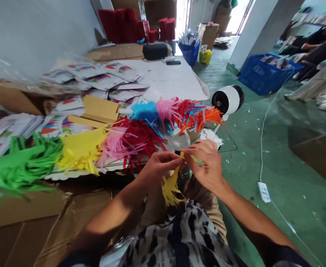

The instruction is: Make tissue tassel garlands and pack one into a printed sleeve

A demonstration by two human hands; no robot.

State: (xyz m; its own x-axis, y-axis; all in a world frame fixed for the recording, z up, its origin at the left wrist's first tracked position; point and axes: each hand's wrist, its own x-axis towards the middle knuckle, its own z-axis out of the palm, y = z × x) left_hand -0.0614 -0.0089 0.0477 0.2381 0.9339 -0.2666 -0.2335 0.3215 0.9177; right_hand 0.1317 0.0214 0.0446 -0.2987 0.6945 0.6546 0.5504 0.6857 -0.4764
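Above the white paper-strewn worktable (168, 79), the left hand (157, 168) and right hand (204, 163) pinched shut on a yellow shredded-paper tassel (170, 187), whose thin strips could tear if tugged

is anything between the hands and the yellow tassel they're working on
Nothing visible. The left hand and right hand both pinch the top of the yellow tassel directly, fingertips meeting over the lap. The fringe hangs free below them. The piles of coloured fringe lie on the table beyond, apart from the hands.
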